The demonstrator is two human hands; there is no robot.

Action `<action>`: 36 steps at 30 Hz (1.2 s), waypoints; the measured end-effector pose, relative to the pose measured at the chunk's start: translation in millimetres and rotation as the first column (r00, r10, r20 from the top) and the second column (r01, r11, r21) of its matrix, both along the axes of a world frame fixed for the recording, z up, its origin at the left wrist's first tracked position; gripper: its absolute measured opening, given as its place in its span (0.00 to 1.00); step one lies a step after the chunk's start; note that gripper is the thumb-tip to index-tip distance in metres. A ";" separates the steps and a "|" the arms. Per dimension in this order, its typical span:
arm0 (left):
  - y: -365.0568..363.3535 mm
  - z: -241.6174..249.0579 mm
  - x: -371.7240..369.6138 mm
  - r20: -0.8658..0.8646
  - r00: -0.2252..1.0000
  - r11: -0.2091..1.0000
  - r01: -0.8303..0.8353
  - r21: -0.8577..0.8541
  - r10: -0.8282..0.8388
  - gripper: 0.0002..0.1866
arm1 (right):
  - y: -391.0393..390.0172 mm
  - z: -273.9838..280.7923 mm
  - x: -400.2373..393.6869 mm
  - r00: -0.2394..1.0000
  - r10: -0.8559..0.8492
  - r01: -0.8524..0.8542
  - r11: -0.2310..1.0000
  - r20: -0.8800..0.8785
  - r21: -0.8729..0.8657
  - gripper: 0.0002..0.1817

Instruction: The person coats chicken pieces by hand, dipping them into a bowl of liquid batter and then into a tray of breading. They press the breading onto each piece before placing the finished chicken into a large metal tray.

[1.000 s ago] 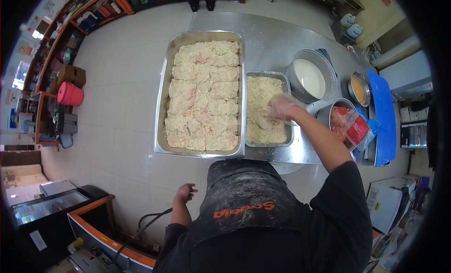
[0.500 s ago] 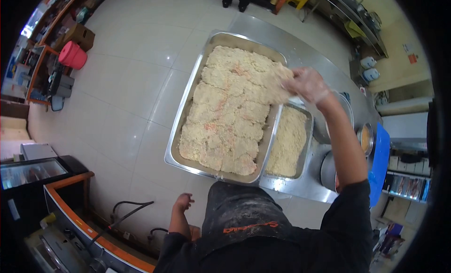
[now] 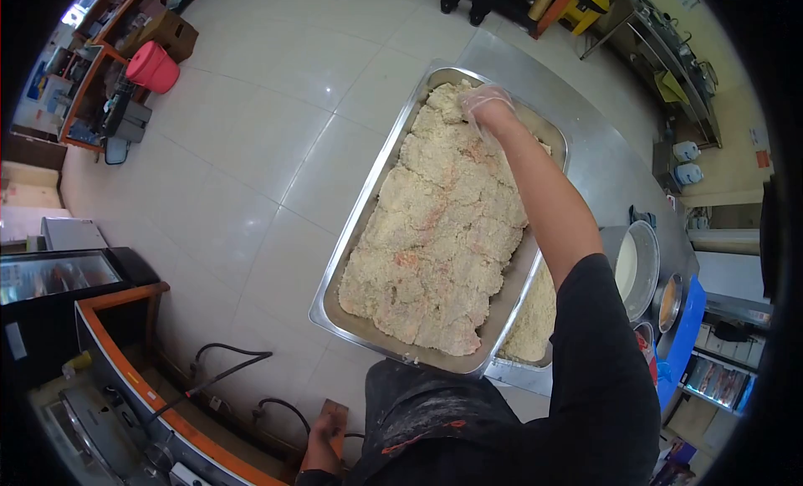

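Observation:
My right hand (image 3: 489, 106), in a clear plastic glove, reaches to the far end of a deep metal tray (image 3: 363, 220). Its fingers are bent down on a crumb-coated piece of meat (image 3: 452, 101) and are partly hidden by the hand. Layers of flat breaded meat pieces (image 3: 427, 243), with pinkish patches showing through, fill much of the tray. My left hand (image 3: 321, 434) hangs low beside my body, away from the tray, with loose fingers and nothing visible in it.
A smaller tray of crumbs (image 3: 532, 323) lies right of the big tray, partly behind my arm. Farther right on the metal table (image 3: 598, 143) stand a large pot of pale liquid (image 3: 627, 264), a bowl with orange contents (image 3: 668, 304) and a blue board (image 3: 687, 335).
My right hand has moved with a breaded piece from the tray's right edge to its far end. My left hand has dropped lower. The view has shifted, so the tray appears further right.

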State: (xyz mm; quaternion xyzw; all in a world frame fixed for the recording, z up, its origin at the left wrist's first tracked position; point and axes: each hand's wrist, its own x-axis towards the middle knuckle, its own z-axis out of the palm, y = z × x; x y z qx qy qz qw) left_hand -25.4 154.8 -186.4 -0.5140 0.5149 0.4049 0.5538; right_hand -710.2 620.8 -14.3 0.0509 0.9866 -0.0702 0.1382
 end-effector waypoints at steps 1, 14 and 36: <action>6.7 -2.2 1.8 0.012 0.998 0.998 0.062 -0.013 -0.062 0.18 | -2.4 5.7 -0.3 0.991 0.129 -0.133 0.974 0.037 0.183 0.21; 43.4 1.1 -89.5 -0.093 0.992 0.993 0.096 0.066 -0.089 0.26 | -17.6 3.5 50.9 0.869 0.388 -0.342 0.919 -0.307 0.196 0.29; 10.1 -22.0 -46.2 -0.207 0.913 0.868 0.401 0.293 -0.351 0.22 | -18.2 44.0 83.5 0.913 0.407 -0.407 0.898 0.033 0.168 0.39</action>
